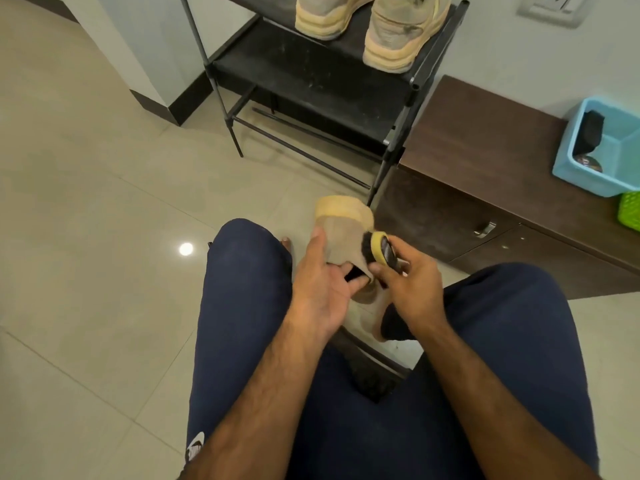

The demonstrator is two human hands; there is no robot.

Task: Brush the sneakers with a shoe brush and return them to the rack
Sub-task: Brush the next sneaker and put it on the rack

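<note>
Head view: rack (311,81), cabinet (485,161) beyond knees.

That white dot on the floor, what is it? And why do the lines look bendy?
Head view: the dot is glare, probably a ceiling light mirrored in the shiny floor; the wide lens bends the rack and cabinet; the hands and brush look slightly soft.

Counts, placed from the shoe rack (311,81): two tan sneakers (332,15) (401,32) on its top shelf; one sneaker (346,230) below-front of it, with one brush (485,249); two baskets right of it, one blue (599,147), one green (630,211).
</note>
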